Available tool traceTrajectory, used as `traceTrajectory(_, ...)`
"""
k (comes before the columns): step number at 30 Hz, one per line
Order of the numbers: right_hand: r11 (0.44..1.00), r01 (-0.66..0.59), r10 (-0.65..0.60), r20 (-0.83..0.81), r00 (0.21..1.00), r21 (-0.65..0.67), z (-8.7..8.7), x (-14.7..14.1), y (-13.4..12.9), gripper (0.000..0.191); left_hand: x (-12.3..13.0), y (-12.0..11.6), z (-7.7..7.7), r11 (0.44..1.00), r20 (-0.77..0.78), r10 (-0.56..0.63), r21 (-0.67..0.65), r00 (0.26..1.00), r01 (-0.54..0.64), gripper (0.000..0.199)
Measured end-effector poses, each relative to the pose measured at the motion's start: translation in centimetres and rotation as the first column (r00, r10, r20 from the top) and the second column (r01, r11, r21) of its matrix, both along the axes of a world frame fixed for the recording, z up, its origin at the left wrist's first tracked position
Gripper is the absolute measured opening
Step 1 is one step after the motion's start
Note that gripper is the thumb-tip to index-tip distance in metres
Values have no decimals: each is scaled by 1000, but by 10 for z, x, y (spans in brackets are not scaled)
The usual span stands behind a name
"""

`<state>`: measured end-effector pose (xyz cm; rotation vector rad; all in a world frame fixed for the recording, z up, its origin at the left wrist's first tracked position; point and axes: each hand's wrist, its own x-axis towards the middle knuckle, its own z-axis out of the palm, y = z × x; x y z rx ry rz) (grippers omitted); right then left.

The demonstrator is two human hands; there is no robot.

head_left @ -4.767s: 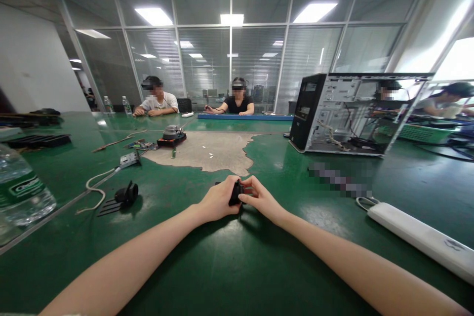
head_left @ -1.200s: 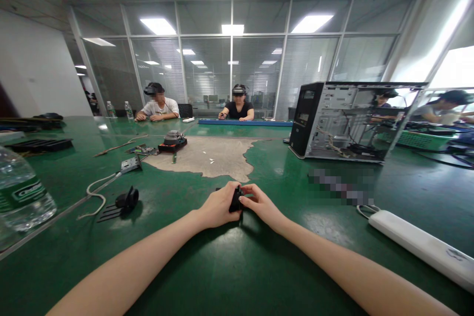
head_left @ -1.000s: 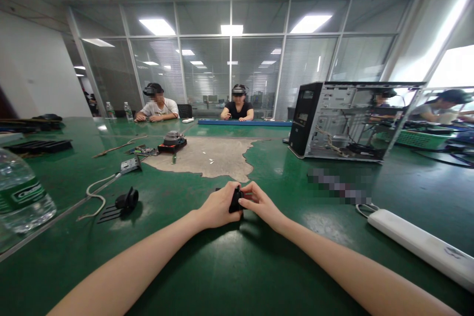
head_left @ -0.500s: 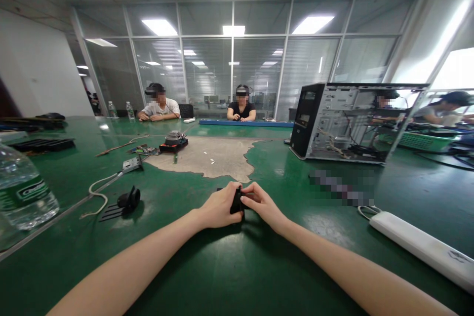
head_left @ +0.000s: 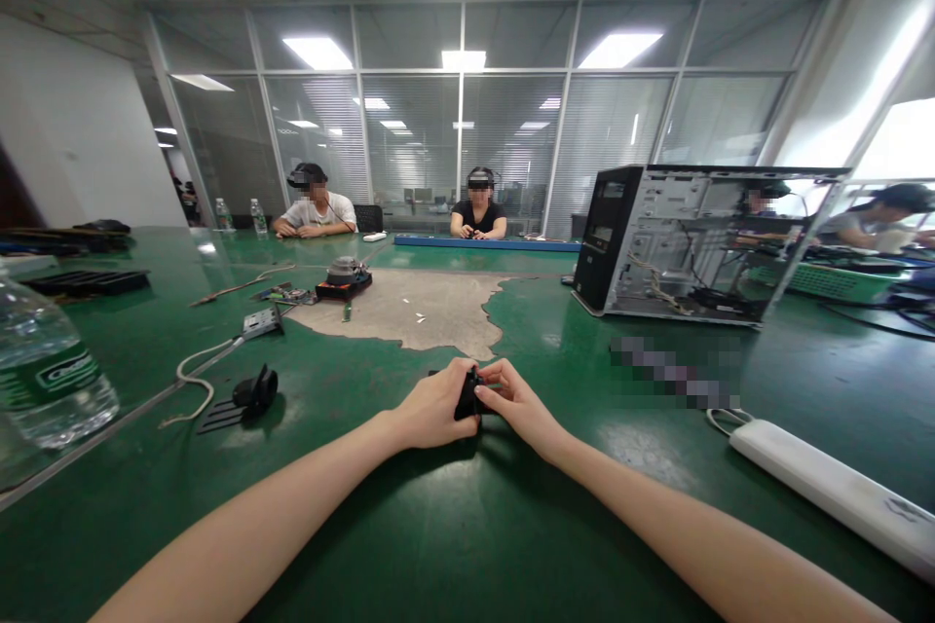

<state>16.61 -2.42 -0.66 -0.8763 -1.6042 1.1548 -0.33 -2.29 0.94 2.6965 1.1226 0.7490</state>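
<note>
Both hands meet over the green table point(head_left: 467, 526) in front of me, around a small black part point(head_left: 466, 397). My left hand point(head_left: 436, 406) is closed round the part from the left, its thumb low along the near side. From the right, my right hand point(head_left: 515, 401) pinches the part's right side between thumb and fingers. Much of the part is hidden by the fingers, so its exact kind cannot be made out. To the left lies a black plastic piece with long prongs point(head_left: 252, 396).
An open computer case point(head_left: 610, 243) stands at the right, behind a white power strip point(head_left: 825, 487). At the left are a water bottle point(head_left: 55, 380), a metal part with a cable point(head_left: 263, 322) and a black-and-orange device point(head_left: 343, 280). Two people sit across the table.
Almost nothing differs. Both hands keep hold of the black part in the same place, with at most a slight shift of the right fingers. The view has moved very slightly.
</note>
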Motion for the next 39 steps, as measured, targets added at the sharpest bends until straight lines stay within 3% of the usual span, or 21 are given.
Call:
traceTrajectory(7, 999, -48, 49, -27, 998, 26, 2, 0, -2, 28, 0, -1, 1, 1000, 7, -10, -2, 1000, 10, 55)
traceTrajectory(15, 1000, 19, -19, -3, 1000, -11, -3, 0, 1, 27, 1, -1, 1, 1000, 4, -15, -6, 1000, 15, 57)
traceTrajectory(21, 999, -54, 54, -46, 997, 8, 2, 0, -2, 28, 0, 0, -1, 1000, 5, -12, 15, 1000, 12, 56)
traceTrajectory(28, 1000, 4, -4, -7, 1000, 1, -4, 1, 3, 27, 0, 0, 0, 1000, 7, -22, 9, 1000, 22, 58)
traceTrajectory(34, 998, -62, 63, -33, 997, 24, -1, 1, 0, 28, 0, -1, 0, 1000, -6, -12, 10, 1000, 12, 57)
traceTrajectory(39, 1000, -10, 10, -21, 1000, 13, -3, 0, 3, 25, 0, -1, 1, 1000, -11, -6, 5, 1000, 6, 55)
